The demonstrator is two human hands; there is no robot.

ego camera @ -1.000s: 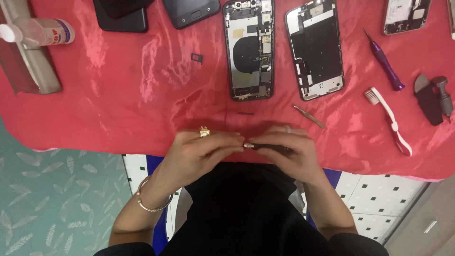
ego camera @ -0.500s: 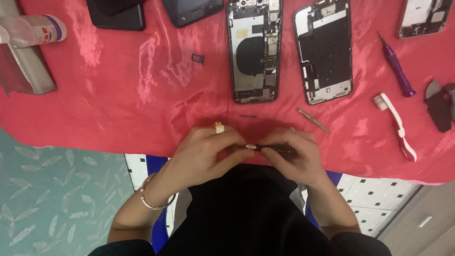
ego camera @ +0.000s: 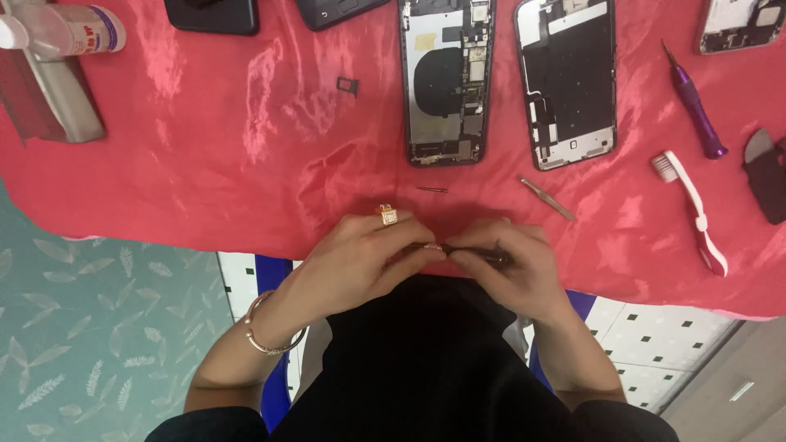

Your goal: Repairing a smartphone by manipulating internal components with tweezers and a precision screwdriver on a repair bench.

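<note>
Dark small part (ego camera: 471,252) | pinched between left hand (ego camera: 360,262), right hand (ego camera: 508,266) fingertips

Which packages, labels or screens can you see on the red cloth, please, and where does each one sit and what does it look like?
Bottle: top left corner, lying on its side, clear plastic with a white, red and blue label.
Dark phone: top edge, left of centre, a black slab cut off by the frame.
Second dark phone: top edge, centre, black with rounded corners; whether either phone lies screen up, I cannot tell.
</note>
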